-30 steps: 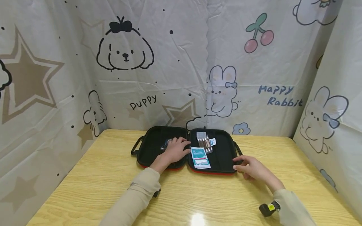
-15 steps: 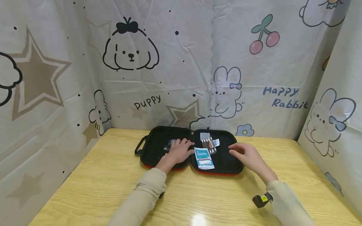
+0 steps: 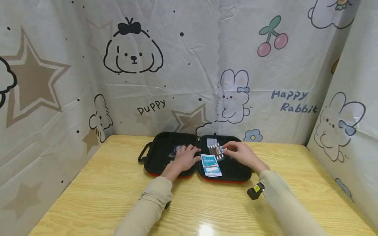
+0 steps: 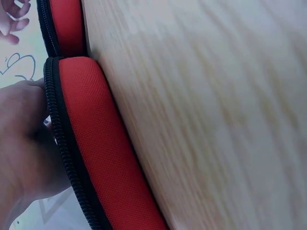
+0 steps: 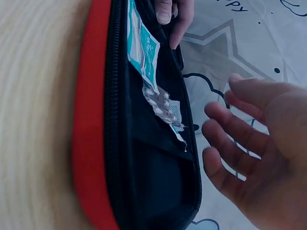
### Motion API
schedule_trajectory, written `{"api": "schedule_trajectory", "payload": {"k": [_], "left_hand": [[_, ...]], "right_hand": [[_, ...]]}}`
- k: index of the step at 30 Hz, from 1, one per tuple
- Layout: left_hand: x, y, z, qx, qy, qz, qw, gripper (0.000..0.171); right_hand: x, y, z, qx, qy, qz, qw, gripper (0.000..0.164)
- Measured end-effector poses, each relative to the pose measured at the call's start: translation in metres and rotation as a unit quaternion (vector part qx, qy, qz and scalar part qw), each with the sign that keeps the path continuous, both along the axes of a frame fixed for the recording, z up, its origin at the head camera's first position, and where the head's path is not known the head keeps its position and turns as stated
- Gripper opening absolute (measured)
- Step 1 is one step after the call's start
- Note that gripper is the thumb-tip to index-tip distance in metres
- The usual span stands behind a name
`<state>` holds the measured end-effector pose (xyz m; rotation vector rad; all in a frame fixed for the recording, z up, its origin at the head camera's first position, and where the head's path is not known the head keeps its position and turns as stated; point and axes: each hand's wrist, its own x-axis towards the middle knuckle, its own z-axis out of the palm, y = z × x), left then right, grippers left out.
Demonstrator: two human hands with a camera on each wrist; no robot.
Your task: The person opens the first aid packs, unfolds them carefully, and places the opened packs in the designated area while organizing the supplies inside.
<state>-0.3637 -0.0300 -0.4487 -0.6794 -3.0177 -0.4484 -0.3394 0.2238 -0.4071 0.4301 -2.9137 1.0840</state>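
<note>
An unfolded zip case, with black lining and a red outside, lies on the table. My left hand rests over its left half with fingers relaxed, partly covering a small clear-wrapped item with blue on it. In the right half are a teal-and-white packet and a clear bag of cotton swabs. My right hand reaches in from the right, fingertips beside a small white-and-blue packet. The right wrist view shows that hand with fingers spread apart and slightly bent, above the swabs, gripping nothing.
The case's carry handle sticks out at its left end. A printed curtain hangs behind and on both sides of the wooden table. A small black camera is strapped to the right wrist.
My right hand has left the case's right edge and moved left, over the right half, to the small packet by the swabs. The left hand stays in the left half.
</note>
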Motion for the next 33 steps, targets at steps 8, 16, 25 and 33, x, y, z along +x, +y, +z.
{"api": "schedule_trajectory", "payload": {"k": [8, 16, 25, 33], "left_hand": [[0.000, 0.000, 0.001, 0.008, -0.003, 0.005, 1.0000, 0.043], [0.001, 0.000, 0.001, 0.014, -0.013, 0.009, 0.9998, 0.043], [0.001, -0.001, 0.000, 0.030, -0.014, 0.009, 0.9994, 0.043], [0.000, 0.000, -0.001, 0.030, -0.012, 0.010, 0.9994, 0.043]], "right_hand": [[-0.020, -0.016, -0.001, 0.012, -0.009, 0.074, 0.997, 0.029], [-0.037, -0.023, -0.013, 0.003, -0.058, 0.112, 0.992, 0.034], [-0.046, -0.025, -0.021, 0.047, -0.097, 0.117, 0.987, 0.044], [-0.046, -0.030, -0.030, 0.095, -0.090, 0.120, 0.984, 0.046]]}}
